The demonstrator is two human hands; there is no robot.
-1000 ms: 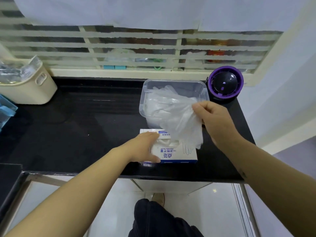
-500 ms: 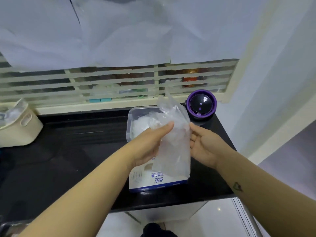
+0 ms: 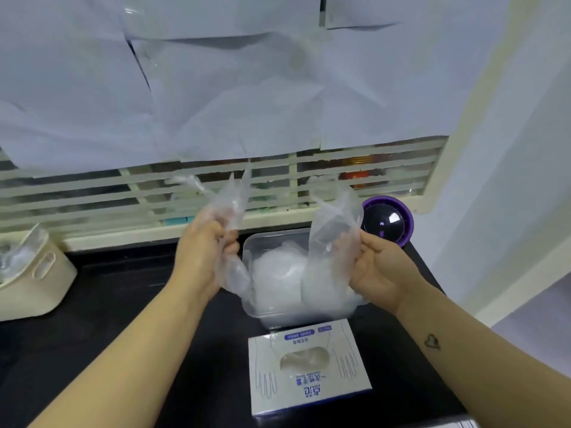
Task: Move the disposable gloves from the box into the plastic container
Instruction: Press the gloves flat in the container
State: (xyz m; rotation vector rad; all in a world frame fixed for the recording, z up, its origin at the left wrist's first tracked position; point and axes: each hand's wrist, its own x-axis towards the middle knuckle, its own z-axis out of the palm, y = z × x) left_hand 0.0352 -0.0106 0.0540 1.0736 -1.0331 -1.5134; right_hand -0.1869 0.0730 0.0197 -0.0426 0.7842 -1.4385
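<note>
My left hand [image 3: 202, 251] grips one clear disposable glove [image 3: 230, 208], held up above the counter to the left of the clear plastic container [image 3: 248, 257]. My right hand [image 3: 375, 267] grips a second clear glove [image 3: 332, 220] over the container's right side. Several crumpled gloves [image 3: 278, 279] lie inside the container. The white and blue glove box [image 3: 307, 370] lies flat on the black counter just in front of the container. More gloves show through its oval opening.
A purple and black round device [image 3: 387, 222] stands right of the container by the wall. A cream basket [image 3: 34, 273] sits at the far left of the black counter [image 3: 123, 304]. A louvred window runs behind; the counter edge is close below the box.
The one bunch of gloves held between both hands has come apart into two, one in each hand, as my hands moved away from each other. The view tilted upward.
</note>
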